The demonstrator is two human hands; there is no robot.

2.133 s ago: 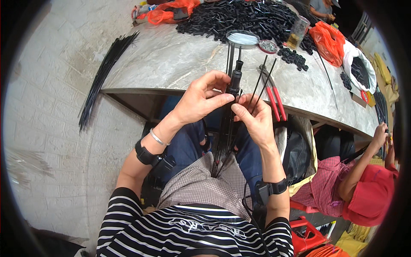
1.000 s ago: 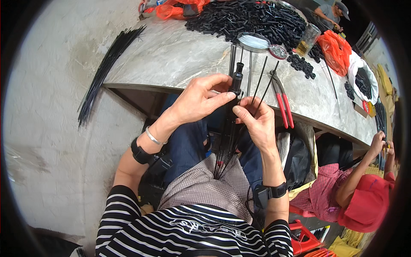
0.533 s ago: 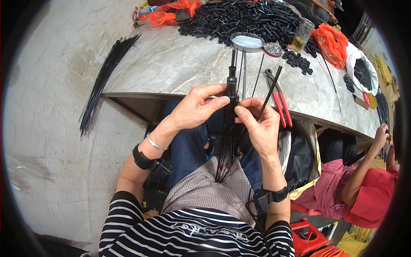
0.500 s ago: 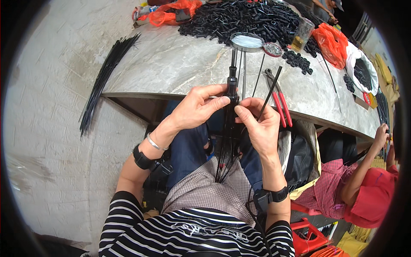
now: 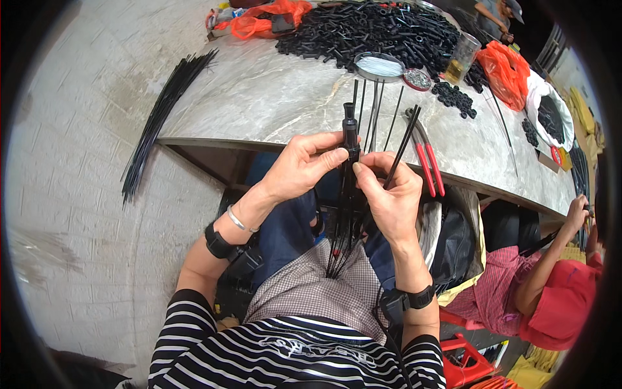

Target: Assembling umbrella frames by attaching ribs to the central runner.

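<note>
Right, here is what I see from my end.
Left hand [image 5: 299, 167]: my grip is closed on the black tube [image 5: 350, 133], thumb and forefinger pinching it just under its stepped top.
Right hand [image 5: 387, 194]: closed as well, its thumb tip pressed to the tube from the other side, with thin black rods [image 5: 403, 142] slanting up out of the fist.
Tube: upright, in the grip between both hands, raised over my lap at the near edge of the counter [image 5: 272, 104].
Rod bundle [image 5: 343, 233]: runs down from the grip to my lap, fanning out at the bottom.
Beyond the grip: a few loose rods lie on the counter, then a round tin [image 5: 379, 67] and a heap of black parts [image 5: 369, 29].
Right of the grip: red-handled pliers [image 5: 429, 165] at the counter edge.
Far left of the grip: a long bundle of black strips [image 5: 162, 117] lying across the counter's left edge.
Lower right: another person in a red cap [image 5: 560, 305], seated, one hand raised to the counter.
</note>
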